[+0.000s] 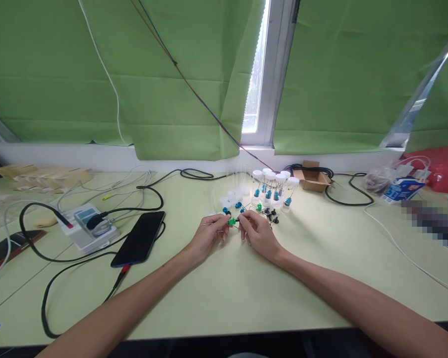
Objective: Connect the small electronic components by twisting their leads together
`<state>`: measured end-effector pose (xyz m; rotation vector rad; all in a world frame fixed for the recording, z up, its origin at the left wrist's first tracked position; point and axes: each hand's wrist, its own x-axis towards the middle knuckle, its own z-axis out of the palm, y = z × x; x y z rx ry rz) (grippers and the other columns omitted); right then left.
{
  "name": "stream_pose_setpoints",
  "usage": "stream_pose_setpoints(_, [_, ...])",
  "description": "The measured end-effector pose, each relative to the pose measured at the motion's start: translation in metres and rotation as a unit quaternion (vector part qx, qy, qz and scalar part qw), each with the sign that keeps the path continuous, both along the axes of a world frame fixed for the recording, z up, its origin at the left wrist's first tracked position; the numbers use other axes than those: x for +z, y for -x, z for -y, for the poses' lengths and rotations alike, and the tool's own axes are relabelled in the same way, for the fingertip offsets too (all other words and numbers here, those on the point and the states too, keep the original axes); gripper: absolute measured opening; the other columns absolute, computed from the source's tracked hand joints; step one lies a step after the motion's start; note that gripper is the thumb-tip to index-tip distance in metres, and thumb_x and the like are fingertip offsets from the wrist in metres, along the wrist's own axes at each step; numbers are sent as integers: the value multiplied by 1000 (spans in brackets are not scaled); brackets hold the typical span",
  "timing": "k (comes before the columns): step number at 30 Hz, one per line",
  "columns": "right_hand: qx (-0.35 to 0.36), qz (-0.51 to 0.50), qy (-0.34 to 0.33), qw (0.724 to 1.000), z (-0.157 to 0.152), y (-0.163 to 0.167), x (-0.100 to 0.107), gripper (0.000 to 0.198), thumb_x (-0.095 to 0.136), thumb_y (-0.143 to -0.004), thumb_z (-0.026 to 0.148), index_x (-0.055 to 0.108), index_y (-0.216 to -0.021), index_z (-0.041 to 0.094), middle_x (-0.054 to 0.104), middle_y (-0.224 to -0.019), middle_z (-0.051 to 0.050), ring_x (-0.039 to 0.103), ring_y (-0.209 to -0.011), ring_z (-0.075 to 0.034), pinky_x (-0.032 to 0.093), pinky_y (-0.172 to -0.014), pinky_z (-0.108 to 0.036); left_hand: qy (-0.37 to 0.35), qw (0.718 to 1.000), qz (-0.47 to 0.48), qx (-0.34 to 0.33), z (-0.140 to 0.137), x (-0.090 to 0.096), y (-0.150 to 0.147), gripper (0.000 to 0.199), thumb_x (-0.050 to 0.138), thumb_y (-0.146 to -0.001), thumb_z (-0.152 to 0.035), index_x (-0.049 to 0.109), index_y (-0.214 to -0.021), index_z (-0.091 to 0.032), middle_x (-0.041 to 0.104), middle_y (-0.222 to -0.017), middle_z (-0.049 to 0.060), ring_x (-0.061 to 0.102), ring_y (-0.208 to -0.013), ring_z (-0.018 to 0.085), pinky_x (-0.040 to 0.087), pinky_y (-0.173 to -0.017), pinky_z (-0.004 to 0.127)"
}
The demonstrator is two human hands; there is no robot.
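Note:
Just in front of the loose parts, my left hand (211, 232) pinches a small green ribbed piece (232, 222). A thin pale wire or pin sticks out to the left by its fingers. My right hand (259, 233) is closed in a pinch on a small black piece (238, 220), which meets the green one. Whether the two are joined, I cannot tell. Blue pieces (238, 205), another green piece (259, 207) and several black pieces (276, 219) lie just beyond the hands. Behind them stand clear tubes with white caps (292, 181), holding blue pieces.
White round caps (234, 195) lie behind my left hand. A phone (139, 239) and a white power strip (85, 227) with cables are on the left. An open cardboard box (313, 180) sits at the back. Farther right are a blue carton (402, 190) and a red bag (442, 169).

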<state>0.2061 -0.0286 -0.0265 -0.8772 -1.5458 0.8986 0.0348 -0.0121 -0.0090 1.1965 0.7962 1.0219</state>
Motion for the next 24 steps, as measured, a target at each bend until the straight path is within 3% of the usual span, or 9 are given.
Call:
stream_pose_setpoints(8, [-3,14,21,1000,0,0,1,39,46,-94,53,50,-71,21,55,-59,3,51,-44,-11,41,-43,-23,-4,1000,-2,2,0,0,-1,30,71,-78,-40,66,-68,-13,55,-56,1,47,-47,9,37,-44,22])
stream_pose_setpoints(11, [-5,9,19,1000,-1,0,-1,36,45,-94,52,56,-80,21,60,-68,1,54,-46,-11,42,-42,-23,0,1000,-2,13,1,1,-1,29,72,-77,-41,66,-68,-13,55,-55,0,48,-48,9,37,-43,22])
stream_pose_setpoints(16, [-19,15,-21,999,2,0,0,28,54,-92,41,60,-110,21,63,-99,-6,59,-58,-11,50,-52,-25,3,1000,-1,29,1,2,-2,28,72,-77,-40,66,-70,-13,55,-55,0,48,-48,9,36,-42,21])
stream_pose_setpoints(19, [-17,12,-34,999,3,0,1,24,55,-91,36,60,-110,22,60,-107,-7,60,-64,-12,51,-54,-25,5,1000,-5,29,2,3,-2,29,71,-77,-40,66,-70,-13,55,-54,0,48,-47,9,36,-43,21])
stream_pose_setpoints(24, [-19,1,-32,999,2,1,1,21,54,-91,36,59,-105,21,60,-102,-7,60,-64,-12,51,-51,-25,4,1000,-13,24,3,5,-3,30,72,-75,-42,66,-68,-13,55,-53,0,48,-47,9,36,-43,22])
